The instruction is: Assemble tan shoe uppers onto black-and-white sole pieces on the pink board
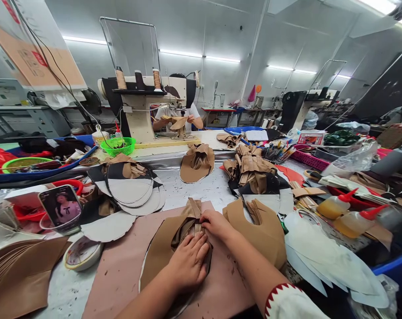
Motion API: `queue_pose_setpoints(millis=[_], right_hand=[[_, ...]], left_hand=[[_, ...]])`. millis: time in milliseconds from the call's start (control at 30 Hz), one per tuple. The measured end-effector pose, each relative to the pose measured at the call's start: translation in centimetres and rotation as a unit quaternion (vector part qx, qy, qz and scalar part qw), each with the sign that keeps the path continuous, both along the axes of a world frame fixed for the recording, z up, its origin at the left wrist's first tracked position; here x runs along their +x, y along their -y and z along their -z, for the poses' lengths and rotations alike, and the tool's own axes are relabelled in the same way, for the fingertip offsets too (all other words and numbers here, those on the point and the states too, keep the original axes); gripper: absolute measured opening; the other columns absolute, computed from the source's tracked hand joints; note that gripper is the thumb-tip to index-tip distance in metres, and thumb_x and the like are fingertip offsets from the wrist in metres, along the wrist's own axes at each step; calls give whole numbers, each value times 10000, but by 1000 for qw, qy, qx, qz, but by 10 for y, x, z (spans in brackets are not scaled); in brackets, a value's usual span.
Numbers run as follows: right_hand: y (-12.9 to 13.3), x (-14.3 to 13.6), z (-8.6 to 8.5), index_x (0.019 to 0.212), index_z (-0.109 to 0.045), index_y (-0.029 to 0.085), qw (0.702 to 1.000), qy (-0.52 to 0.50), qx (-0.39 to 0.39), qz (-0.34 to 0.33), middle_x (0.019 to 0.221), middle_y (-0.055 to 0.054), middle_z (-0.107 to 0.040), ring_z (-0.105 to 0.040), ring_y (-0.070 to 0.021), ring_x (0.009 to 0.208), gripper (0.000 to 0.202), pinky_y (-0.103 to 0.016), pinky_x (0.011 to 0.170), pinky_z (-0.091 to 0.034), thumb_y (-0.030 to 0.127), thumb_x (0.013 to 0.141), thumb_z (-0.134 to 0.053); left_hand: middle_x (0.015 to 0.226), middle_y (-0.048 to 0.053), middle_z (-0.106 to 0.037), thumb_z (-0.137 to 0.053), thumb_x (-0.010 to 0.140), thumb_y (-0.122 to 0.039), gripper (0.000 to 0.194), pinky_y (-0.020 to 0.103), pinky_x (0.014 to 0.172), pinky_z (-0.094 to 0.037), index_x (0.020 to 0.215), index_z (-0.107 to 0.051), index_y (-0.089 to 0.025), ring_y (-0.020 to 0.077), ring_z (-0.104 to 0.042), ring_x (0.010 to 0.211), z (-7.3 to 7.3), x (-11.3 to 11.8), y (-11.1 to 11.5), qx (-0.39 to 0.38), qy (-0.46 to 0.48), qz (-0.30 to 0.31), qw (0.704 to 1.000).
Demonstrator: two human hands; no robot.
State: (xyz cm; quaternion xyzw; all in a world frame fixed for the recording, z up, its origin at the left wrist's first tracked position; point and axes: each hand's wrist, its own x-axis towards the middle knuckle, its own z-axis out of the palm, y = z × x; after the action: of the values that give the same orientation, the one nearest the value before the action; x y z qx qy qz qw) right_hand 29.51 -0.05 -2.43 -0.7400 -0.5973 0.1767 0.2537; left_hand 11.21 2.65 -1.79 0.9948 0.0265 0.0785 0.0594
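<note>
In front of me a brown curved piece (163, 235), like a shoe or hat part with a pale edge, lies on a pinkish-brown work mat (111, 274). My left hand (191, 257) rests flat on its folded inner part, fingers stretched out side by side. Beyond it, my right hand (217, 225) has its fingers bent and pinched at a narrow brown strap (197, 217) that runs up the middle. The fingertips partly cover the strap. Just right of my right wrist lies a stack of brown curved cut pieces (264, 230).
Sewn brown pieces (197, 164) lie further back, with a bundle (254, 168) to their right. White-backed pieces (131, 190), a propped phone (59, 206) and a tape roll (83, 252) are left. Glue bottles (357, 219) stand right. A person's hands (190, 119) work behind a sewing machine (139, 106).
</note>
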Motion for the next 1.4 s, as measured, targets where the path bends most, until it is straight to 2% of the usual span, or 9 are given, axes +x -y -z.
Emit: queue_pose_setpoints(millis=[267,533,667,833,933,1033,1133,1233,1400], right_hand=[[22,-14,-8,952,-655,180,1000,-8,13,18,1001,-70,-671,-595,-191,954,289,-282,858,-441,64,782,-451],[94,-62,7,851,-590,210,972,-56,187,131,846,-68,-647,-601,-198,823,274,-323,766,-483,102,813,-341],[109,-70,19,848,-562,223,958,-69,226,160,837,-69,-640,-611,-206,810,265,-323,730,-499,110,796,-329],[93,-72,-6,892,-582,228,969,-34,232,73,930,-81,-644,-587,-226,935,230,-377,838,-473,163,830,-370],[65,-80,-29,941,-605,206,975,4,221,12,1003,-95,-634,-558,-227,996,255,-389,891,-438,188,859,-364],[37,-93,-43,1032,-614,173,989,72,131,7,1127,-133,-600,-524,-268,1063,266,-442,928,-389,240,863,-420],[25,-106,-45,980,-643,180,992,115,36,-25,1165,-135,-592,-508,-300,1087,215,-479,938,-353,264,832,-512],[32,-120,-39,909,-643,201,982,132,103,-85,1122,-94,-614,-518,-260,1056,155,-429,933,-350,175,810,-527],[47,-138,-30,867,-619,206,961,147,189,-138,965,-76,-641,-562,-214,882,206,-330,790,-400,109,830,-441]], left_hand=[[1353,114,-463,-423,859,-356,497,395,1037,-296,1301,-457,-133,253,-402,1255,-2,-2,1,-18,-33,-23,999],[1450,140,-289,-504,788,-609,676,561,1006,-286,1366,-359,-290,372,-246,1316,-3,-5,28,-43,-77,-69,994],[1471,123,-245,-428,894,-431,522,491,1040,-298,1373,-345,-240,295,-242,1333,1,-26,47,-88,-2,-79,993],[1378,34,-446,-384,882,-204,375,363,1036,-354,1225,-517,-276,193,-351,1292,-9,-87,34,-133,54,-54,988],[1400,15,-414,-396,849,-150,508,413,1051,-330,1337,-391,-288,211,-313,1311,-13,-126,18,-87,32,-109,990],[1460,50,-286,-479,865,-311,617,478,1042,-315,1420,-209,-291,277,-288,1318,-2,-150,11,-31,-17,-173,984],[1465,100,-231,-485,847,-493,732,491,1012,-338,1432,-107,-269,330,-303,1302,23,-157,20,-3,-33,-220,975],[1440,134,-277,-452,833,-566,742,507,971,-367,1426,-149,-238,377,-323,1281,44,-152,38,-2,-37,-264,964],[1441,107,-289,-372,861,-569,662,501,944,-383,1407,-262,-212,375,-383,1244,26,-145,48,-56,-82,-280,955]])
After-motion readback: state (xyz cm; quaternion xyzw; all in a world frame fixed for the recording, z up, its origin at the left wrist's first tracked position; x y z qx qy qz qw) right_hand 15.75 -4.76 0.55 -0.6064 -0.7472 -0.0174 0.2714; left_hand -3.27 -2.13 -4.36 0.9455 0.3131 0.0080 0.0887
